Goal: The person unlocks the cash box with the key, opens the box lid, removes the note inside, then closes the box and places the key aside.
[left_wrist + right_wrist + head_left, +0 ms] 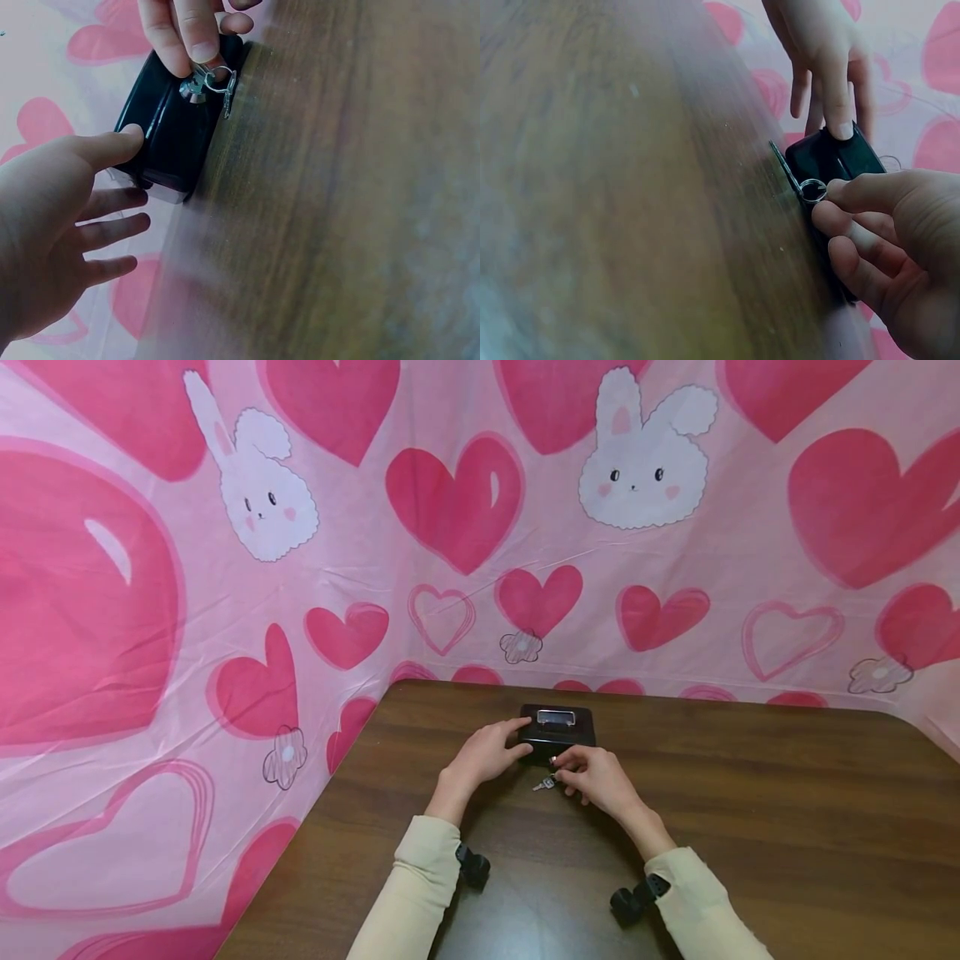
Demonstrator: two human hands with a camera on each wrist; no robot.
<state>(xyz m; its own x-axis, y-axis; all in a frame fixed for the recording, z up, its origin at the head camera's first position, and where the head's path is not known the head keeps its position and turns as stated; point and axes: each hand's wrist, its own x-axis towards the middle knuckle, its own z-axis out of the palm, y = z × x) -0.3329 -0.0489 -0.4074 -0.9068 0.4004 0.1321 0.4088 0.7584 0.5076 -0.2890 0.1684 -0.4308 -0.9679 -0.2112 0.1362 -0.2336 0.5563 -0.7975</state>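
Observation:
A black cash box [543, 747] with a metal handle [556, 717] on its lid sits near the table's back edge. My left hand [487, 752] steadies its left end, thumb touching the box and fingers spread fairly straight. At the box's front, my right hand [596, 777] pinches a small key [200, 69] between thumb and fingertips, right by the silver lock [193, 93]. Whether the key's tip is inside the lock cannot be told. A key ring [812, 190] joins it to a second key [545, 783], which hangs loose below.
The brown wooden table [750, 827] extends to both sides and toward me. Behind and to the left hangs a pink cloth [450, 543] with hearts and rabbits. A dark wrist camera [474, 867] is strapped on the left wrist, another camera [630, 903] on the right.

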